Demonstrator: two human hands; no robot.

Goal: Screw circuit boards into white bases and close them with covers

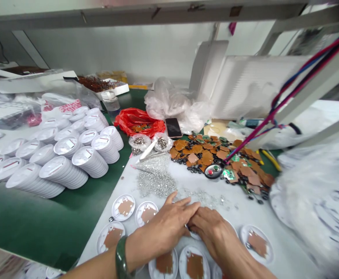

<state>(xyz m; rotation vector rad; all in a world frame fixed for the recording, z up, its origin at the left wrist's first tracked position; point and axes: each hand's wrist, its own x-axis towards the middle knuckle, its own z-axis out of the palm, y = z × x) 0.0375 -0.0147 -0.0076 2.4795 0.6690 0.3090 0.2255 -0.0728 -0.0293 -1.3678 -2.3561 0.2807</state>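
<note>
My left hand [162, 221], with a dark green bangle [121, 255] at its wrist, reaches right over the white sheet. Its outer fingers are spread; the thumb and index tip are hidden. Against it lies my right hand [214, 230], fingers bent inward and pressed together. Both meet over a mostly covered white round dish [196, 235]; what the fingertips hold does not show. Around them lie several white dishes with brown circuit boards, such as a dish at left [123, 207], a dish in front [194, 263] and a dish at right [257, 244].
Small clear pieces [156, 180] are heaped beyond my hands. Brown boards [207, 153] with black round parts lie behind right, under a hanging two-button switch [214, 171]. Stacked white dishes [65, 170] fill the left. A phone [173, 128], red bag [123, 120] and plastic-wrapped dishes [311, 205] stand around.
</note>
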